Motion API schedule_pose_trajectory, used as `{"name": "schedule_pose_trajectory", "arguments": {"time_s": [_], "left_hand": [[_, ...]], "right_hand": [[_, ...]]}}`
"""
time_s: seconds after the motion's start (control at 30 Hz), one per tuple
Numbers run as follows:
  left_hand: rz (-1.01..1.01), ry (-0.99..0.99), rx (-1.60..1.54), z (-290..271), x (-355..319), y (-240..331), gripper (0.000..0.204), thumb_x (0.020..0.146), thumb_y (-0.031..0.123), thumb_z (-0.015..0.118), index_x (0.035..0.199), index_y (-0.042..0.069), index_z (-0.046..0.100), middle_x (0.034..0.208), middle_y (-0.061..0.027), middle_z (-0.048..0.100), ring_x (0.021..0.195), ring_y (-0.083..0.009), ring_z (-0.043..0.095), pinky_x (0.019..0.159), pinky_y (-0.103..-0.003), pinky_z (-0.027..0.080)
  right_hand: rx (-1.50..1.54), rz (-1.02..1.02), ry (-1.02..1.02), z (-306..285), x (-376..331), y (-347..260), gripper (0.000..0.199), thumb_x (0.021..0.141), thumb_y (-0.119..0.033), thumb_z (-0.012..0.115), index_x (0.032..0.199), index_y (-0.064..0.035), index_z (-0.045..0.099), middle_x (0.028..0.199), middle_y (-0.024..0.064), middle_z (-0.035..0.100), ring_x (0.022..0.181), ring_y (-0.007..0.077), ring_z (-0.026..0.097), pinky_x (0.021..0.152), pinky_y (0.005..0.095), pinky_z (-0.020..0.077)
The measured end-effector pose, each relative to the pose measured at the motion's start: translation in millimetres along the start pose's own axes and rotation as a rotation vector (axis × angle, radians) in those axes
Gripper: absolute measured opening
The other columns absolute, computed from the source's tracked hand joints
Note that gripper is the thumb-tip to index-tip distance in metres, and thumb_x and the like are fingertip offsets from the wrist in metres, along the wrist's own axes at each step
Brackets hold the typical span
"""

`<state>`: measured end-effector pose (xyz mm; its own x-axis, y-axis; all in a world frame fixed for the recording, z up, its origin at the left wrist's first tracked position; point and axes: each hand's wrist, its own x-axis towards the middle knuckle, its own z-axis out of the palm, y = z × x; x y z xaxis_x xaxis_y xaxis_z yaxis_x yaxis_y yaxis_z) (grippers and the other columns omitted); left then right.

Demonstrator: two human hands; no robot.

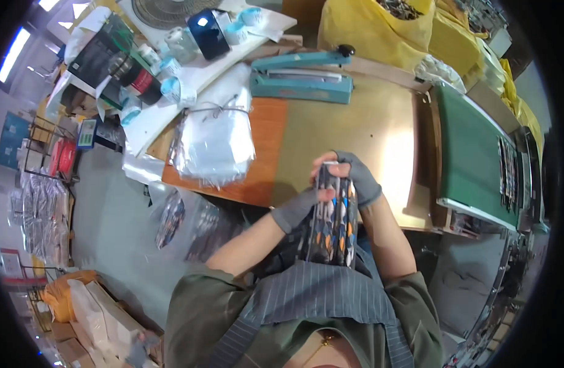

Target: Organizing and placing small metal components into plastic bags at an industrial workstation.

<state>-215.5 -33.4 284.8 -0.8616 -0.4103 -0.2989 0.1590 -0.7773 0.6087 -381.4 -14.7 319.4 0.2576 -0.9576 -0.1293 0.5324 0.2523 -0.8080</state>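
Both hands, in grey fingerless gloves, have hold of one bundle of slim, dark items patterned in blue, orange and white (334,224). The left grip (297,210) is closed on the bundle's left side, thumb across the front; the right grip (360,176) is closed around its upper right end. The bundle is held lengthwise before the striped apron (325,291), at the near edge of the counter (355,138); whether it touches that edge cannot be told.

On the counter's left side, a thick stack of clear plastic bags (217,138), tied with a dark cord, reaches toward the near left corner. A teal lever sealer (303,88) takes up the middle of the far edge. Beyond the far left corner, a white board (202,73) is crowded with rolls of tape (170,88), a dark bottle with a red band (138,80) and a glossy black object (208,34). Yellow sacks (374,34) crowd the far right corner. Past the right edge runs a green belt (469,156), with a row of dark, slim items (507,175) along its outer side.
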Motion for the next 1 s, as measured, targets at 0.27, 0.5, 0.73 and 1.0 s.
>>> {"name": "schedule_pose_trajectory", "arguments": {"time_s": [0.27, 0.5, 0.73, 1.0], "left_hand": [[0.612, 0.471, 1.210, 47, -69, 31, 0.045, 0.069, 0.027, 0.080, 0.094, 0.003, 0.052, 0.077, -0.0012, 0.052, 0.068, -0.0078, 0.051, 0.061, -0.023, 0.045], [0.449, 0.395, 1.238, 71, -56, 30, 0.029, 0.075, 0.020, 0.076, 0.081, 0.001, 0.054, 0.062, -0.0003, 0.052, 0.056, -0.0054, 0.048, 0.055, -0.022, 0.044], [0.236, 0.165, 0.922, 59, -45, 31, 0.020, 0.083, 0.016, 0.066, 0.081, -0.001, 0.055, 0.064, 0.0010, 0.053, 0.058, -0.0035, 0.048, 0.052, -0.020, 0.038], [0.420, 0.301, 1.090, 69, -29, 56, 0.018, 0.085, 0.016, 0.062, 0.079, -0.001, 0.058, 0.060, -0.0001, 0.050, 0.054, -0.0066, 0.043, 0.049, -0.026, 0.035]], "right_hand": [[-0.008, -0.102, 0.000, 11, -2, 9, 0.040, 0.085, -0.036, 0.056, 0.100, 0.0013, 0.059, 0.091, 0.0125, 0.063, 0.082, 0.0180, 0.061, 0.073, 0.0284, 0.0491], [0.047, -0.136, 0.002, 5, -20, 8, 0.034, 0.085, -0.031, 0.056, 0.098, 0.0007, 0.059, 0.087, 0.0111, 0.062, 0.080, 0.0170, 0.060, 0.072, 0.0276, 0.0489], [0.027, -0.104, 0.009, -6, -29, 3, 0.026, 0.082, -0.018, 0.059, 0.100, 0.0007, 0.058, 0.089, 0.0099, 0.062, 0.083, 0.0162, 0.060, 0.074, 0.0264, 0.0488], [0.082, -0.113, 0.089, -7, -38, -1, 0.032, 0.081, -0.014, 0.059, 0.108, 0.0035, 0.055, 0.100, 0.0136, 0.063, 0.090, 0.0206, 0.061, 0.083, 0.0310, 0.0483]]}}
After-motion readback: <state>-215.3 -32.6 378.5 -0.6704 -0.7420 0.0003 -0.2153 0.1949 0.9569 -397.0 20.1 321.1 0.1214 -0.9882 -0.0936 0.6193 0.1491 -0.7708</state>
